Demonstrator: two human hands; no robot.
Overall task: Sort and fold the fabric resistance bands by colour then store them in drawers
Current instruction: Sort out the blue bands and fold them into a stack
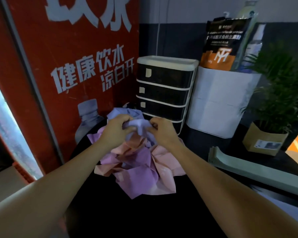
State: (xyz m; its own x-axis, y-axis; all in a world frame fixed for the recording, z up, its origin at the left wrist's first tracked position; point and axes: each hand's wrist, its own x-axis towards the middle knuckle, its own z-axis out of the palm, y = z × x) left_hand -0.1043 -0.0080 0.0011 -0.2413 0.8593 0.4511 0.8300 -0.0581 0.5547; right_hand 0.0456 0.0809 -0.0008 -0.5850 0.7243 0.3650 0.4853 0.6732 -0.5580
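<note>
Your two hands gripped a lavender band above the heap of bands, mid-frame.

At the left of the frame stood the red panel [72, 66] with white lettering, and a clear water bottle [87, 115] at its foot. Just right of it your left hand [116, 131] curled its fingers round one end of the lavender band [139, 125], held up over the pile of pink and purple bands [138, 162] on the dark tabletop [144, 217]. Your right hand [162, 130] pinched the band's other end, so the cloth bunched between both hands. Behind them, at upper centre, sat the drawer unit [163, 90], all drawers shut. Further right were a white box [218, 100] and a potted plant [275, 107].
</note>
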